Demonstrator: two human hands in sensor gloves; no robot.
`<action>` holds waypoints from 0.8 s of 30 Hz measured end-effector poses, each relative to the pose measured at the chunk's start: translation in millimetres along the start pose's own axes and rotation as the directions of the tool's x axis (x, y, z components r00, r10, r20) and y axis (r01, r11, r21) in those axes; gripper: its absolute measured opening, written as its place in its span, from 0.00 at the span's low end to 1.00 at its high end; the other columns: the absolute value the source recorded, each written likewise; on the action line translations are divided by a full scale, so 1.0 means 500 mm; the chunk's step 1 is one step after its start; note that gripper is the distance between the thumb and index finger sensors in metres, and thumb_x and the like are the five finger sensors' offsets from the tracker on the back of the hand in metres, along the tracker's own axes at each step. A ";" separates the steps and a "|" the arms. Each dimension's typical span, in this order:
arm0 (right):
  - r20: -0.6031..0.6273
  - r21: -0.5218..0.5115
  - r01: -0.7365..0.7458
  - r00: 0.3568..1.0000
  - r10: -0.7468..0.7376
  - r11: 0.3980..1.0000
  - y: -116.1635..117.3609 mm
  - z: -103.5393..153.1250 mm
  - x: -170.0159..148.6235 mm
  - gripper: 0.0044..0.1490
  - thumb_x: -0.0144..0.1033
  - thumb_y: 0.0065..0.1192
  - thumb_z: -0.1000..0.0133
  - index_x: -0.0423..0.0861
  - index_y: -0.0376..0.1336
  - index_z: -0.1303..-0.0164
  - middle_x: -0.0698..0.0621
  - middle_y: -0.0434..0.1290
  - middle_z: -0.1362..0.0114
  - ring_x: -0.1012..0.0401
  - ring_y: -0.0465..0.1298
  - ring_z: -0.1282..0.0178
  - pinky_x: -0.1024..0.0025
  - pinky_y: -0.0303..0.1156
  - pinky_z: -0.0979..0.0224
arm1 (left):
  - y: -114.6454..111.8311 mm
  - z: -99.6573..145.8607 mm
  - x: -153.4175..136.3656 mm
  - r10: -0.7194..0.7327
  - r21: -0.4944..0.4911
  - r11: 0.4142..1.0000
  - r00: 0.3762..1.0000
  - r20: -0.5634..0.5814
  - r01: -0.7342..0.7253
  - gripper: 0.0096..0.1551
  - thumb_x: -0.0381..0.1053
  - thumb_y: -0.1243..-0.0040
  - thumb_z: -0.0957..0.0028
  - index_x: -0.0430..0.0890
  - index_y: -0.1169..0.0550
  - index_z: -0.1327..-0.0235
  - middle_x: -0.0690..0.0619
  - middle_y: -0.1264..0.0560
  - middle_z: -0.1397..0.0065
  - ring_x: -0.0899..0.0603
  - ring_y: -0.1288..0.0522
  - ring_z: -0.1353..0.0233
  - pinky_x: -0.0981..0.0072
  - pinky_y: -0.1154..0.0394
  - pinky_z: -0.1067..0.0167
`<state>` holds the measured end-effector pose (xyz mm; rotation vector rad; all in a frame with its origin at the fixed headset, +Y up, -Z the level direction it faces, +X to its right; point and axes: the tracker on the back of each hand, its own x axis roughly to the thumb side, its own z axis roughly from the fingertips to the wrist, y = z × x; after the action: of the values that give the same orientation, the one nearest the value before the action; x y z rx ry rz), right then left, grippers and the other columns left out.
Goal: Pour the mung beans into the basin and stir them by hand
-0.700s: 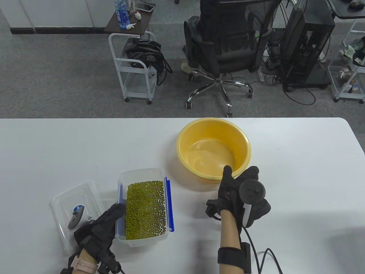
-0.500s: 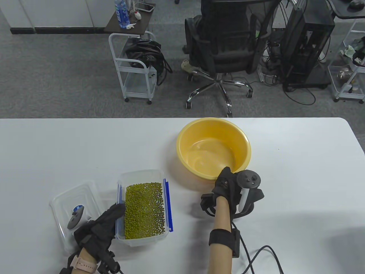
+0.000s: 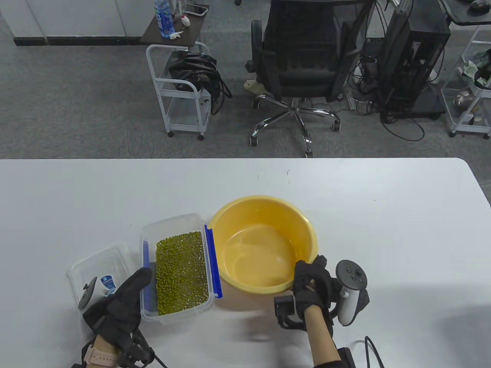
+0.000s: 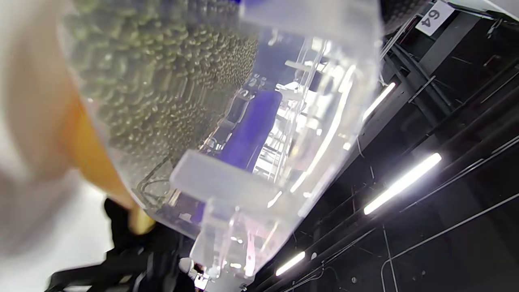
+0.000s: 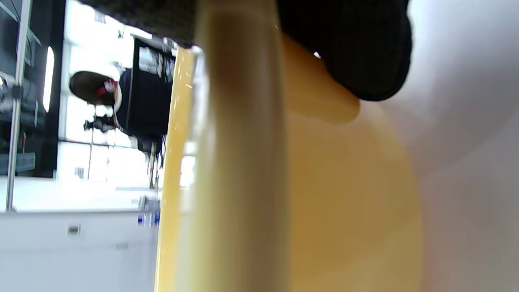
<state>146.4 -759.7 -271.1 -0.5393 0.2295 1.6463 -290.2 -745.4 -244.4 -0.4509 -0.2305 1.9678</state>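
I see yellow basin (image 3: 264, 214), green beans (image 3: 180, 268) in clear box (image 3: 172, 226) w/ blue clips (image 3: 213, 264), black gloves (image 3: 122, 303), white table (image 3: 383, 211).

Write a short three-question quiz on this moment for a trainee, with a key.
1. True or false: mung beans already lie in the yellow basin.
2. Which hand grips the basin's near rim? A) left hand B) right hand C) neither
3. Fill in: the clear container of mung beans is on the basin's ____ side in the table view.

Key:
1. False; the basin shows only its bare yellow floor.
2. B; the right hand's fingers hook over the rim, while the left hand holds the container.
3. Left; its blue-clipped edge is against the basin's rim.
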 end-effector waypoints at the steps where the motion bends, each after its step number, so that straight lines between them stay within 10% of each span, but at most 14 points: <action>1: 0.007 0.022 -0.004 1.000 0.003 1.000 0.007 0.006 -0.009 0.44 0.38 0.53 0.50 0.37 0.32 0.41 0.28 0.52 0.36 0.34 0.64 0.42 0.53 0.74 0.46 | 0.001 0.001 0.001 0.001 0.005 1.000 1.000 0.002 -0.001 0.61 0.64 0.44 0.40 0.27 0.62 0.25 0.23 0.49 0.25 0.23 0.35 0.33 0.35 0.28 0.43; 8: 0.033 0.113 0.188 0.981 -0.193 0.976 0.002 0.004 -0.028 0.43 0.51 0.51 0.50 0.43 0.38 0.37 0.32 0.47 0.32 0.34 0.57 0.38 0.49 0.68 0.41 | 0.000 0.003 0.017 -0.039 0.081 0.996 0.999 -0.022 0.041 0.61 0.63 0.44 0.39 0.27 0.63 0.26 0.22 0.50 0.25 0.22 0.36 0.32 0.35 0.29 0.43; 14: 0.220 -0.209 0.112 0.973 -0.065 0.972 -0.083 -0.005 -0.024 0.37 0.47 0.51 0.51 0.44 0.44 0.37 0.33 0.53 0.33 0.36 0.61 0.39 0.52 0.69 0.42 | -0.047 -0.045 0.088 -0.311 0.216 0.923 0.948 -0.074 0.320 0.61 0.62 0.43 0.40 0.28 0.64 0.26 0.22 0.52 0.25 0.21 0.39 0.32 0.33 0.31 0.42; 19: 0.206 -0.118 0.095 0.976 -0.070 0.988 -0.065 -0.011 -0.029 0.37 0.49 0.49 0.49 0.48 0.43 0.36 0.36 0.51 0.31 0.39 0.60 0.37 0.54 0.68 0.38 | -0.145 -0.099 0.141 -0.724 0.404 0.560 0.665 -0.185 0.723 0.61 0.60 0.39 0.43 0.31 0.61 0.25 0.24 0.51 0.25 0.21 0.39 0.31 0.31 0.32 0.42; 24: 0.227 -0.121 0.038 0.974 -0.009 0.992 -0.050 -0.008 -0.028 0.37 0.50 0.49 0.50 0.48 0.44 0.36 0.37 0.52 0.31 0.39 0.60 0.37 0.55 0.68 0.38 | -0.248 -0.150 0.138 -0.937 0.369 0.184 0.276 -0.213 0.911 0.61 0.58 0.36 0.46 0.34 0.60 0.23 0.26 0.51 0.23 0.22 0.41 0.28 0.29 0.34 0.39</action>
<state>172.6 -769.9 -264.0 -0.4419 -0.0476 1.6907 -182.3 -633.1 -282.9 0.1061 -0.0524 0.7003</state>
